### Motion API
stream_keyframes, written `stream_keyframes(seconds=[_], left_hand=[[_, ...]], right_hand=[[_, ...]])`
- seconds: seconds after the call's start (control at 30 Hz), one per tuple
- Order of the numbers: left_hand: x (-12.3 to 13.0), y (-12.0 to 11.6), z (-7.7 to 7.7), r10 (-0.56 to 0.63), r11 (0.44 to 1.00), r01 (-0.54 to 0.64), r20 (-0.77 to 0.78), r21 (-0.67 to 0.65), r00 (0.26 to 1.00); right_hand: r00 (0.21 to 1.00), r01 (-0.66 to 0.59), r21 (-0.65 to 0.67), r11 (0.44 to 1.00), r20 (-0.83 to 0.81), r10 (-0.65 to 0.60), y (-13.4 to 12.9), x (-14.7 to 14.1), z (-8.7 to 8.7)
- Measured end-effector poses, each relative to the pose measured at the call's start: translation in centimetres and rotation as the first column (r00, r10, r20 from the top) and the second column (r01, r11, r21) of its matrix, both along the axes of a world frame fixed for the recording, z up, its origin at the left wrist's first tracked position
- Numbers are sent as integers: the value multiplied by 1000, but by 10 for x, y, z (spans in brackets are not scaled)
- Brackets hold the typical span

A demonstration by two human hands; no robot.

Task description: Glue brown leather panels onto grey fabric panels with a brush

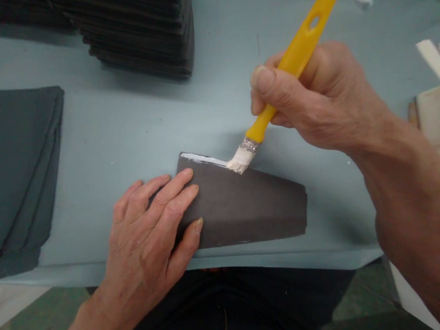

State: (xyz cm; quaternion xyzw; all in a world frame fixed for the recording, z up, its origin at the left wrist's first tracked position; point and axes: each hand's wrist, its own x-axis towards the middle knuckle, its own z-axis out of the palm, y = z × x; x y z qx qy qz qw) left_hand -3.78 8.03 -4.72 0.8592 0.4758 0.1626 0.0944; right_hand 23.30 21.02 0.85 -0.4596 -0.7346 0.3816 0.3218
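Note:
A dark grey flat piece (247, 204), narrower at its right end, lies near the table's front edge. My left hand (151, 223) rests on its left end with the fingers stretched out. In my right hand (306, 89) is a paintbrush (295, 54) with a yellow handle, gripped between thumb and fingers. The white bristles touch the upper edge of the piece, at about its middle. From the upper left corner to the bristles runs a strip of white paste (202, 159). Part of the piece's left end is hidden under my left hand.
Tall stacks of dark sheets (144, 27) stand at the back left of the pale blue table (123, 127). More dark green sheets (13, 164) lie overlapping on the left. At the right edge are white strips (433, 59) and a pale, stained container (438, 113), partly behind my right forearm.

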Motion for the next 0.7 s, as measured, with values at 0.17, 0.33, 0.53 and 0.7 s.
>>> stream_keyframes(seconds=[0.17, 0.33, 0.53, 0.7], left_hand=[[-3, 0, -2, -4, 1000, 4, 2, -16, 1000], [-5, 1, -4, 6, 1000, -6, 16, -19, 1000], [-6, 2, -2, 1, 1000, -1, 9, -19, 1000], [-5, 3, 1, -5, 1000, 5, -18, -2, 1000]], right_hand=[[1000, 28, -4, 1000, 10, -28, -6, 11, 1], [998, 62, -73, 995, 1, -62, -12, 24, 1], [998, 58, -50, 997, 4, -58, -17, 40, 2], [999, 15, -3, 1000, 37, -15, -22, 48, 7]])
